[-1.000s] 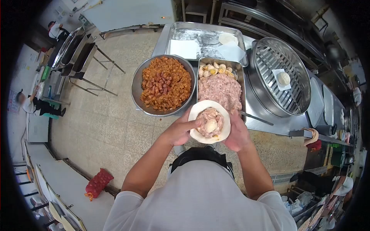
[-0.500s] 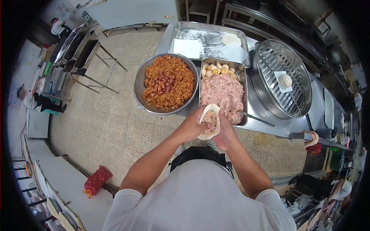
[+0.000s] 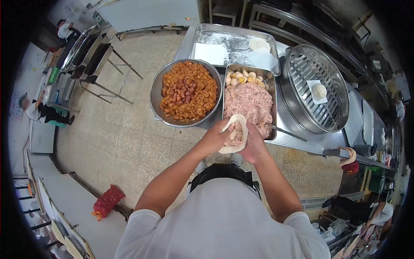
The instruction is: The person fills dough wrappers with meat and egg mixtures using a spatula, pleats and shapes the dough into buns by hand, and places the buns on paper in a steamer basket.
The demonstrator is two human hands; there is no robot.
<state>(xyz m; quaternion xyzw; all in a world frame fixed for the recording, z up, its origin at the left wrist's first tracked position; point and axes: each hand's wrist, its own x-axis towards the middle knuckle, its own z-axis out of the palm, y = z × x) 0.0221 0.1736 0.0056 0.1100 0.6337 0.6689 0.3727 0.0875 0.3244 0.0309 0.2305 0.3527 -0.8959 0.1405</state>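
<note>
Both of my hands hold one round of dough point(image 3: 242, 131) with pinkish meat filling inside, its edges raised around the filling. My left hand point(image 3: 212, 140) grips its left edge, while my right hand point(image 3: 255, 146) cups it from the right. Just beyond them stands a metal pan point(image 3: 273, 103) of pink minced meat point(image 3: 248, 101), with egg pieces point(image 3: 243, 77) at its far end and a utensil handle point(image 3: 289, 132) sticking out to the right. Left of the pan is a metal bowl point(image 3: 155, 88) of reddish-brown filling point(image 3: 187, 93).
A round steamer point(image 3: 286, 97) on the right holds a white bun point(image 3: 319, 90) on paper. Behind the pan, a floured tray point(image 3: 233, 32) carries white papers and dough. A red net sack point(image 3: 108, 200) lies at lower left. Two people stand at far left; another is at lower right.
The dough has gone from lying spread and flat to having its sides drawn up around the filling. My hands have come closer together around it.
</note>
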